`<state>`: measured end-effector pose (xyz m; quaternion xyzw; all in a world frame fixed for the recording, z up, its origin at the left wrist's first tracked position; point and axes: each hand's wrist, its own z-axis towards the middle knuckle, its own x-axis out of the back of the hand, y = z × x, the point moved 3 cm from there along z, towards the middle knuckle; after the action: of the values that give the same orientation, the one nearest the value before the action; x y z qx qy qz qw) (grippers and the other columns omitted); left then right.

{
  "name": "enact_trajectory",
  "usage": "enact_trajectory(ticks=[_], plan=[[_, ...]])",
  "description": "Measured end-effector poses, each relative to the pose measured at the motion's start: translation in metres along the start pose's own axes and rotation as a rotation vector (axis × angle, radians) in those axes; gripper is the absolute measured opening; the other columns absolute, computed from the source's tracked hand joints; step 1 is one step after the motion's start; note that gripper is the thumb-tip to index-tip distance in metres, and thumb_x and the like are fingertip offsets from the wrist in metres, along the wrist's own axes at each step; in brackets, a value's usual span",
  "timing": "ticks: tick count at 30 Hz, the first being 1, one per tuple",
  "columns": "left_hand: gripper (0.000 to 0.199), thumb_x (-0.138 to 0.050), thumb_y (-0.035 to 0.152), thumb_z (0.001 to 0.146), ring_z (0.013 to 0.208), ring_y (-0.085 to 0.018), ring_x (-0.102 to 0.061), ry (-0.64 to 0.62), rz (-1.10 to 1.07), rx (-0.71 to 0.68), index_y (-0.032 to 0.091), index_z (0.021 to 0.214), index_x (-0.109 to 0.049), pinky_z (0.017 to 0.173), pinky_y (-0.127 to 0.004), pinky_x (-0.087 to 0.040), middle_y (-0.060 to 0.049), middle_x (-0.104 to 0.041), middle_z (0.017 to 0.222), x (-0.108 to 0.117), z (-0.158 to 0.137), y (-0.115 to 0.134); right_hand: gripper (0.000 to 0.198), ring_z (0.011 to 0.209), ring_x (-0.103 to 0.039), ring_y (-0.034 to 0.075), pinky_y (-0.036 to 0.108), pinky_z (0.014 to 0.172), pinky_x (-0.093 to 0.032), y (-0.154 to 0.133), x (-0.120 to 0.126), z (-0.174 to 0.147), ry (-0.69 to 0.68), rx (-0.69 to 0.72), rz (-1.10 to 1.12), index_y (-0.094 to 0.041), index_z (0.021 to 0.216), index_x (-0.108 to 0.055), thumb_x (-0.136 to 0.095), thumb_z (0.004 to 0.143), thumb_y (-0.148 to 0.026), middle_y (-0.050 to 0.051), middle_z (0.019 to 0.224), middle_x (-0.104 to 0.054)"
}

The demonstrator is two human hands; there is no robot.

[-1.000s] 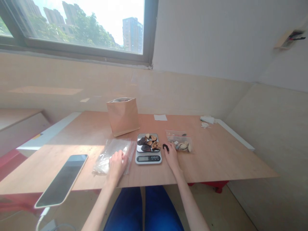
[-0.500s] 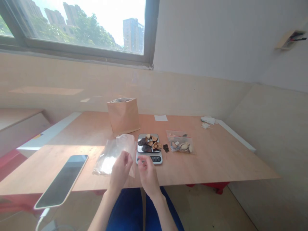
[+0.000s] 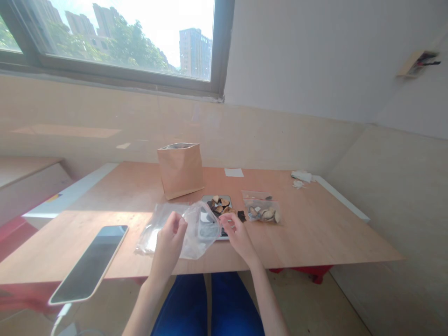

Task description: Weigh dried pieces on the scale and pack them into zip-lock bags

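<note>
A clear plastic bag (image 3: pixel 201 235) is spread between my two hands, over the near part of the kitchen scale (image 3: pixel 227 237). My left hand (image 3: pixel 171 238) is closed on its left side. With thumb and fingers, my right hand (image 3: pixel 238 235) pinches its right edge. Dried dark and tan slices (image 3: pixel 219 204) lie on the scale's plate, partly covered by the bag. Just right of the scale is a loose dark piece (image 3: pixel 241 216). More clear plastic bags (image 3: pixel 150 233) lie flat under and left of my left hand.
Behind the scale stands an open brown paper pouch (image 3: pixel 180 172). To the right lies a zip bag (image 3: pixel 262 211) with pale pieces inside. A phone (image 3: pixel 91 263) with a cable is at the left front. White paper (image 3: pixel 234 172) and small white items (image 3: pixel 301 177) lie at the back.
My right hand has moved right and slightly up, drawing the clear bag's edge across the scale. My left hand has shifted slightly left and up. The bag now covers part of the scale.
</note>
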<state>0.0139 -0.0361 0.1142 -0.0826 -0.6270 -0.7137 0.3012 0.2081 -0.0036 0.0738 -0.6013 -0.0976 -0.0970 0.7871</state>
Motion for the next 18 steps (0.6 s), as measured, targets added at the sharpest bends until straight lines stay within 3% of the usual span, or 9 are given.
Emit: enact_trajectory(ticks=[5,8,13,18], plan=[[0.022,-0.037,0.036,0.077,0.052,-0.012,-0.039,0.012,0.014,0.066,0.022,0.06,-0.032,0.05,-0.023,-0.029,0.005,-0.036,0.052,-0.005,0.012,0.003,0.025,0.079,-0.055,0.019,0.034,0.075,-0.046,0.029,0.02,0.02,0.349,0.056,-0.205,-0.019,0.087,-0.054,-0.044,0.085,-0.042,0.009,0.088,-0.06],[0.021,-0.038,0.035,0.076,0.051,-0.013,-0.039,0.039,0.02,0.092,0.022,0.06,-0.034,0.05,-0.024,-0.029,0.005,-0.037,0.052,-0.006,0.018,0.005,0.021,0.079,-0.055,0.022,0.037,0.075,-0.045,0.054,0.021,0.029,0.45,0.062,-0.318,-0.02,0.081,-0.052,-0.047,0.08,-0.041,0.009,0.084,-0.058],[0.019,-0.039,0.035,0.077,0.055,-0.014,-0.045,0.058,0.005,0.117,0.022,0.062,-0.038,0.053,-0.024,-0.031,0.004,-0.043,0.055,-0.009,0.023,0.006,0.021,0.071,-0.053,0.022,0.034,0.067,-0.043,0.064,0.019,0.034,0.492,0.091,-0.411,-0.023,0.063,-0.048,-0.05,0.077,-0.04,0.006,0.068,-0.056],[0.019,-0.039,0.035,0.077,0.055,-0.014,-0.045,0.052,-0.024,0.153,0.022,0.062,-0.039,0.054,-0.025,-0.033,0.005,-0.044,0.055,-0.014,0.024,0.0,0.022,0.068,-0.053,0.021,0.032,0.065,-0.041,0.035,0.026,0.029,0.43,0.048,-0.408,-0.023,0.06,-0.049,-0.051,0.078,-0.037,0.005,0.065,-0.056]])
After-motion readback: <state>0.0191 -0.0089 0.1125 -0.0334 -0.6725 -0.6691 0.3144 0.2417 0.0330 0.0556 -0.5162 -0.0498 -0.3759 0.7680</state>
